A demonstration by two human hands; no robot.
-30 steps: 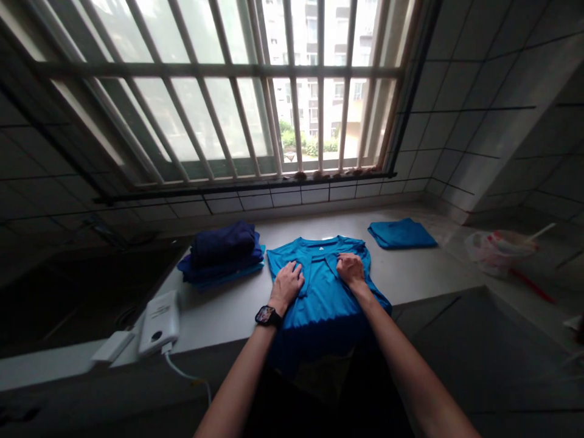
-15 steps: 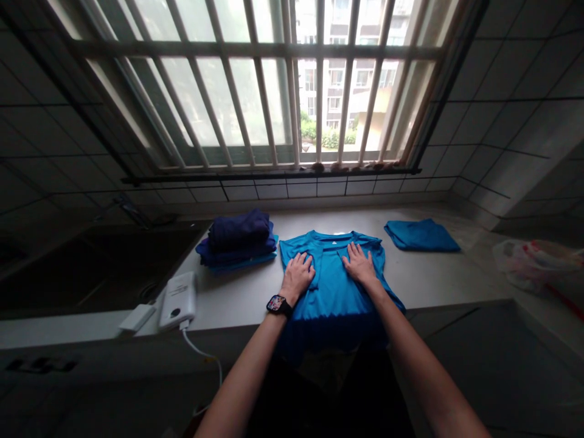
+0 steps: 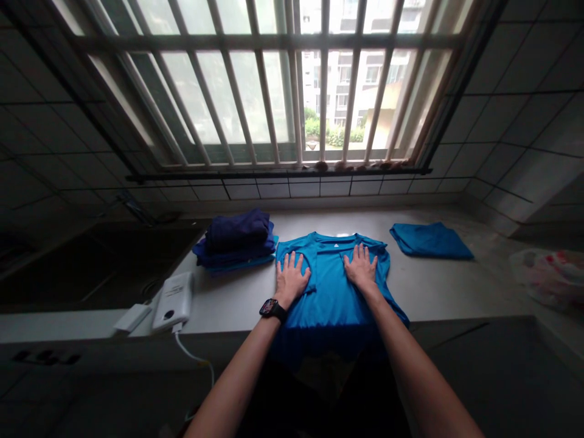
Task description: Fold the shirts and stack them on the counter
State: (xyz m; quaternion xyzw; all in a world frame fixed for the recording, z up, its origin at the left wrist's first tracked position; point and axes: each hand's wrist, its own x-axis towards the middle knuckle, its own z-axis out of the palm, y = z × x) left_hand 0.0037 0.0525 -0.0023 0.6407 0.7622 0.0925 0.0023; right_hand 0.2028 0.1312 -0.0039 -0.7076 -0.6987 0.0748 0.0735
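A blue shirt (image 3: 333,298) lies spread on the pale countertop, its collar toward the window and its lower part hanging over the front edge. My left hand (image 3: 292,277) rests flat on the shirt's left side, fingers spread, with a black watch on the wrist. On the right side of the shirt, my right hand (image 3: 361,266) lies flat with its fingers apart, over a folded-in sleeve. A stack of folded dark blue clothes (image 3: 238,234) sits left of the shirt. To the right is a folded blue garment (image 3: 429,240).
At the left is a dark sink (image 3: 91,261) with a faucet. A white power bank (image 3: 173,299) with a cable and a small white box (image 3: 132,318) lie near the front edge. A plastic bag (image 3: 550,274) is at the far right, and a barred window stands behind.
My left hand has shifted slightly left on the shirt and its fingers have spread wider. My right hand's fingers are also further apart. The camera view has shifted a little.
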